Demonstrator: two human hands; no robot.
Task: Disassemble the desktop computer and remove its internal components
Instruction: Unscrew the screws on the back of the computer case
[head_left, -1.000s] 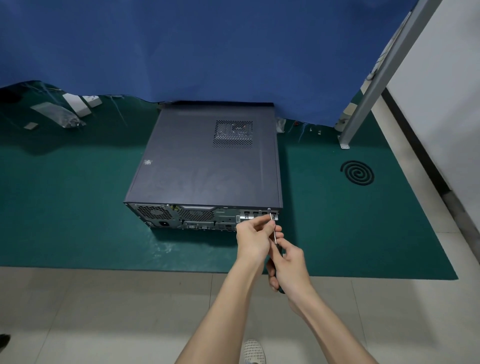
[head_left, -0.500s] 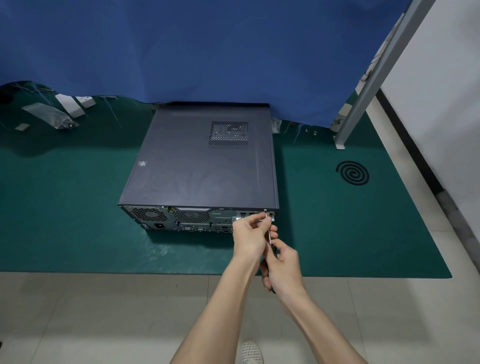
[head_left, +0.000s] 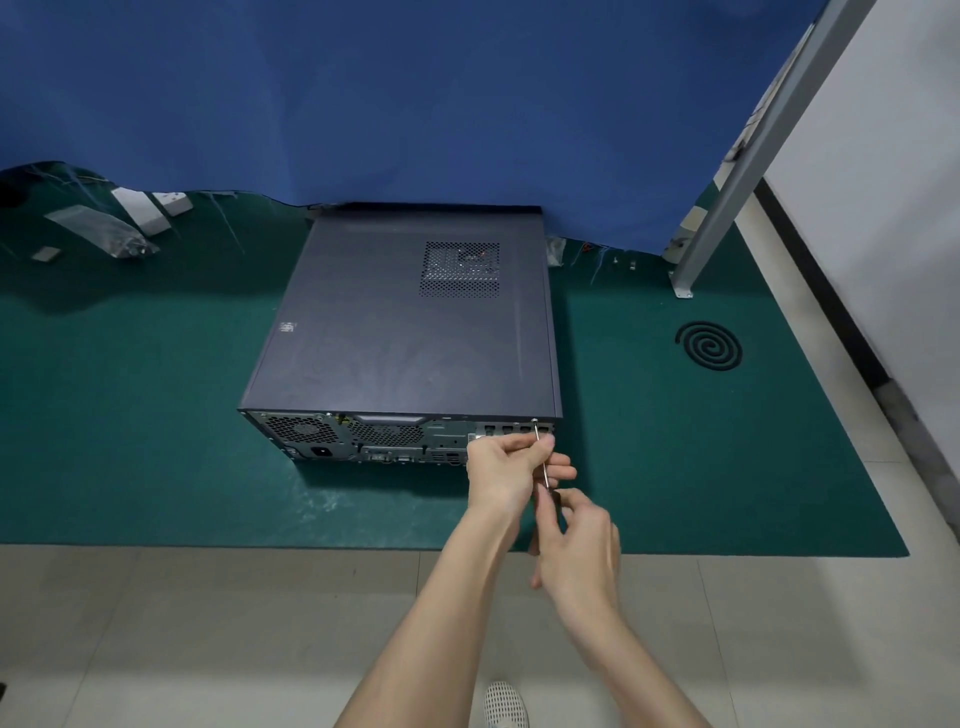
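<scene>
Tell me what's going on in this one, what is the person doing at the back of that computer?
A person is working a screwdriver into a screw at the top right corner of the desktop computer rear panel. The left hand pinches the shaft near the tip, and the right hand grips the handle. The computer lies on a green mat with its cover on.

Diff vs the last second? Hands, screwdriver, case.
Almost nothing. The right hand has shifted its fingers slightly on the screwdriver handle, as if twisting it. The left hand still pinches the shaft, tip still at the rear screw. The computer case sits unmoved, cover on.
</scene>
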